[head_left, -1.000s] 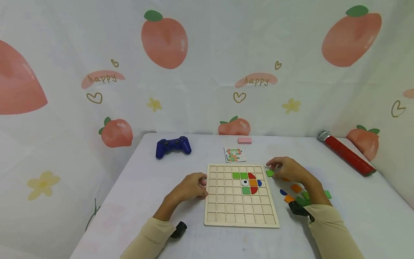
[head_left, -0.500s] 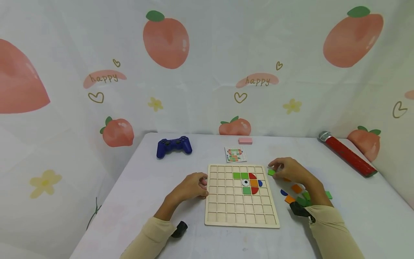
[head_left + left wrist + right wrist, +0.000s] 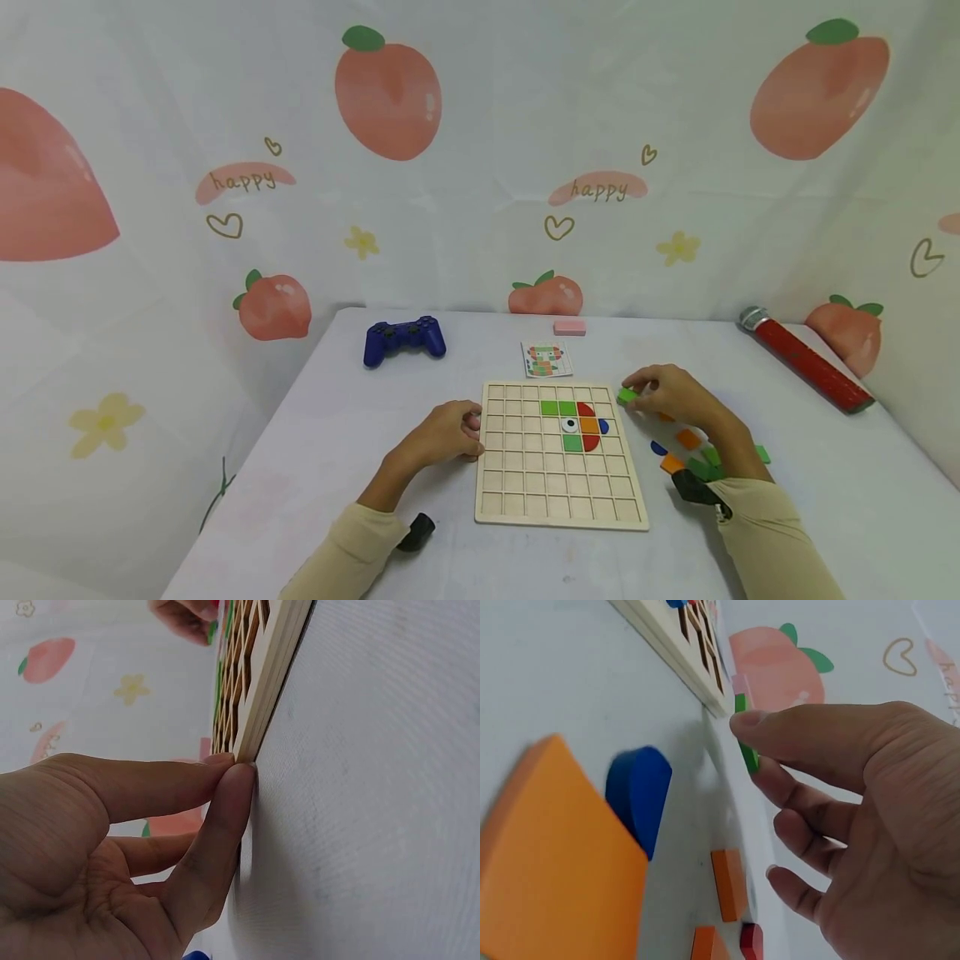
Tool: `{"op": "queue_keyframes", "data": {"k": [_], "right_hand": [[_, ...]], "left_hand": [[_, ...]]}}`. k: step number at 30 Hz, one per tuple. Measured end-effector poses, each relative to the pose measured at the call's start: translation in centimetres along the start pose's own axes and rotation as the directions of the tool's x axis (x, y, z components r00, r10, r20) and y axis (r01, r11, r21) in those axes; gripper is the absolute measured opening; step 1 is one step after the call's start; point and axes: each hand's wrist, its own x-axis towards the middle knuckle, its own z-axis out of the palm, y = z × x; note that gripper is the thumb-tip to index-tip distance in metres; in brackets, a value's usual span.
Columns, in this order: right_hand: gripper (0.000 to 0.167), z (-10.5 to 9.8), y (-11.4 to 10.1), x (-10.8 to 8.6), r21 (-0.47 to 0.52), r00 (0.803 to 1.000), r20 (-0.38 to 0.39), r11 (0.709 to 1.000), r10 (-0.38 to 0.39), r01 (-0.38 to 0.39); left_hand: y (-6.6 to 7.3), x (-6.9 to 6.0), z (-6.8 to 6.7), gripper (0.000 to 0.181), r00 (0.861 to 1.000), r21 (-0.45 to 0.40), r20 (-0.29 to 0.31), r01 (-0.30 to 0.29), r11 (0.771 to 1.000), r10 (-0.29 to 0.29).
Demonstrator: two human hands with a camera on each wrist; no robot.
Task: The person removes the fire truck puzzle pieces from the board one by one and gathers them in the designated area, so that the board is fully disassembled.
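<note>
A wooden grid board (image 3: 525,483) lies mid-table, with green, red, orange and blue pieces and a round eye piece set in its upper right cells. At its left edge, my left hand (image 3: 442,435) pinches the rim between thumb and finger; the left wrist view shows both fingertips on the board's side (image 3: 262,697). Just off the board's upper right corner, my right hand (image 3: 671,395) pinches a green square (image 3: 627,397). In the right wrist view the green piece (image 3: 748,754) is tilted between thumb and forefinger.
Loose orange (image 3: 687,439), green and blue (image 3: 658,448) pieces lie beneath and beside my right forearm. Behind the board are a pattern card (image 3: 547,359) and a pink block (image 3: 569,327). A blue game controller (image 3: 405,340) stands back left, a red microphone (image 3: 813,362) back right.
The green square has risen slightly and tilted in my right hand's fingers. My left hand has stayed at the board's left edge.
</note>
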Motion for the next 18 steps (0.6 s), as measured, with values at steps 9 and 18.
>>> {"op": "queue_keyframes", "data": {"k": [9, 18], "right_hand": [[0.038, 0.5, -1.0, 0.7, 0.013, 0.991, -0.027, 0.992, -0.129, 0.129], [0.035, 1.9, -2.8, 1.3, 0.031, 0.98, -0.005, 0.979, -0.201, 0.201]], "left_hand": [[0.2, 0.0, -0.1, 0.063, 1.0, -0.011, 0.002, 0.006, 1.0, -0.006], [0.0, 0.1, 0.0, 0.063, 1.0, -0.022, 0.004, 0.008, 1.0, -0.008]]}}
